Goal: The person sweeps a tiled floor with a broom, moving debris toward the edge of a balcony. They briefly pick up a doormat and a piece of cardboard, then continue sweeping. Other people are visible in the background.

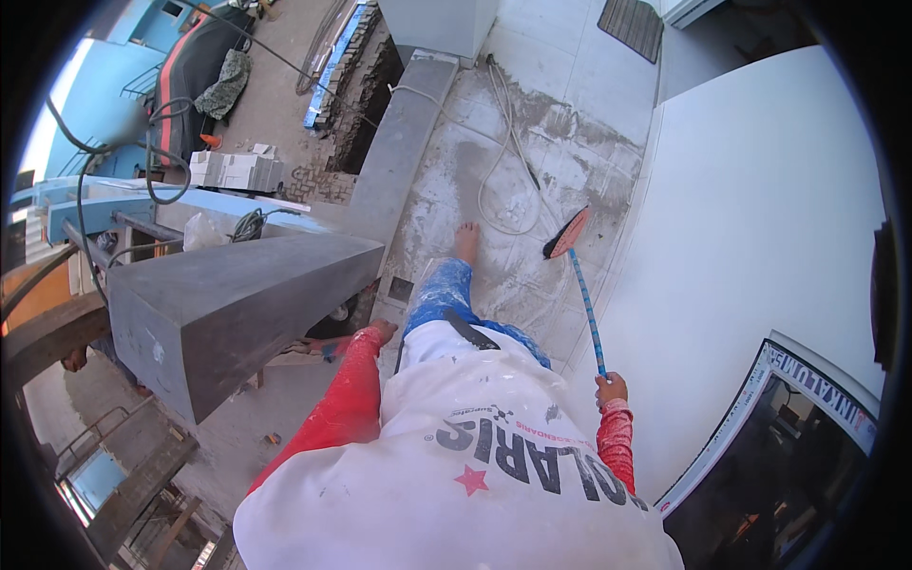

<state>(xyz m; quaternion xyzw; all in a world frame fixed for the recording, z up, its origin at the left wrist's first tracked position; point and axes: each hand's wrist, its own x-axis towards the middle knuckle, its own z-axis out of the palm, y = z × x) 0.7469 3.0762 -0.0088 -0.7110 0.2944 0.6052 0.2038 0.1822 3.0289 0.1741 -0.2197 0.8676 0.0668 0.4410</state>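
Note:
My right hand (611,389) is closed around the upper end of a broom's blue patterned handle (587,313). The handle slants away from me to the broom head (570,231), which has a pinkish top and dark bristles and rests on the wet, white-smeared tile floor (446,180). My left hand (383,330) hangs low at my left side, near the grey ledge; its fingers are too small and partly hidden to show whether they hold anything. A bare foot (466,242) of mine stands on the tiles, left of the broom head.
A pale hose (508,142) loops across the floor beyond the broom. White wall (760,218) runs along the right, with a dark window (760,475) nearer me. On the left stand a grey block-like ledge (237,294) and a low grey wall (399,142). A dark mat (631,27) lies far off.

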